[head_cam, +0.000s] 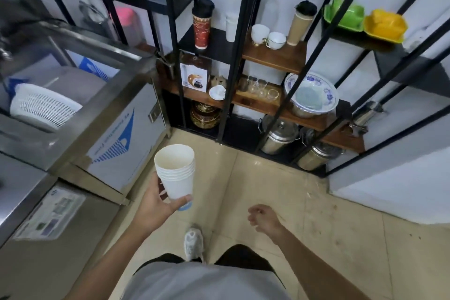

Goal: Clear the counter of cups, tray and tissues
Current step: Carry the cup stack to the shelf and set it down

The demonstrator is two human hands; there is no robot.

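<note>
Head view: left hand (155, 200) carries a nested stack of white paper cups (175, 170) over the tiled floor (267, 178), facing the black metal shelf rack (233, 56).

Fingers and thumb wrap the lowest cup near its base, stack upright and slightly tilted, clear of the stainless desk (22, 182) at left. Right hand (264, 218) hangs loosely curled, holding nothing. My read: keep the stack vertical and grip lightly so the bottom cup doesn't crush; steady the rims with the free hand before setting them down on a shelf.
</note>
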